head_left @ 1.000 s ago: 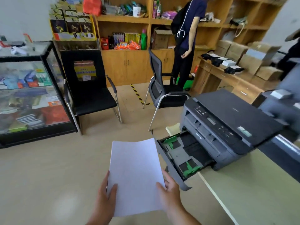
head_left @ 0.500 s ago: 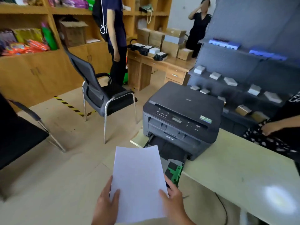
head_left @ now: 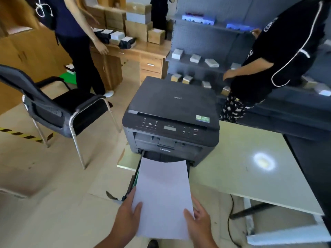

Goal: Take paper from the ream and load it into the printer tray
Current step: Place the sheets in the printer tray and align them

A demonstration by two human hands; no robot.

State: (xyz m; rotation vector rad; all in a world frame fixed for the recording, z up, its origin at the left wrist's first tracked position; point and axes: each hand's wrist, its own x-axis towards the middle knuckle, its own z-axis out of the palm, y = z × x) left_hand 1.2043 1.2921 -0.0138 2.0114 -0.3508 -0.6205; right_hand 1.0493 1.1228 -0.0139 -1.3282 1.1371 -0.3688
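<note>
A white stack of paper (head_left: 163,194) is held lengthwise over the pulled-out printer tray (head_left: 134,181), whose dark left rail and green guide show beside it. My left hand (head_left: 128,214) grips the stack's near left edge and my right hand (head_left: 198,222) grips its near right corner. The paper's far edge reaches the slot at the front of the dark grey printer (head_left: 172,120), which stands on a pale green table (head_left: 241,165). The tray's inside is hidden under the sheets. No ream is in view.
A black office chair (head_left: 59,108) stands left of the printer. One person (head_left: 78,43) stands by a wooden desk (head_left: 143,52) behind; another in black (head_left: 268,59) stands at grey shelves to the right. A cable (head_left: 231,222) hangs below the table.
My view has swung to face the printer head-on. Both hands have carried the paper forward, from beside the tray to directly over it, with its far edge at the slot.
</note>
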